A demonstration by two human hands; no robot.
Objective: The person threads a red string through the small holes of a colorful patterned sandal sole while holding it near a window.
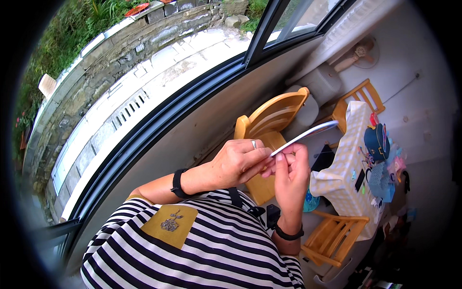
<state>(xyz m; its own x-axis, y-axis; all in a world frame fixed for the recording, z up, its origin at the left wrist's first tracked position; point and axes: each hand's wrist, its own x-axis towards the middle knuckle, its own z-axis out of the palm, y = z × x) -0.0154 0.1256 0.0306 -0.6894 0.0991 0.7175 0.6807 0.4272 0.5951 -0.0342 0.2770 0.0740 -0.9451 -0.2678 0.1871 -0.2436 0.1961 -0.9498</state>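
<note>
In front of my chest, both hands meet at the near end of a thin, flat, white-and-bluish strip-like piece [312, 130]. It shows almost edge-on and curves slightly as it rises to the right, so its face is mostly hidden and its kind unclear. My left hand [240, 160], wearing a ring, pinches it at the lower end. Close beside, my right hand [292, 168] has thumb and fingers closed on the same end. Some fingertips are hidden behind the hands.
Right of my hands stands a table with a checked cloth [334, 180], bearing a dark blue bag [377, 142], a phone [360, 179] and small items. Wooden chairs [276, 113] stand around it. To the left runs a dark window frame [159, 123], with a stone wall outside.
</note>
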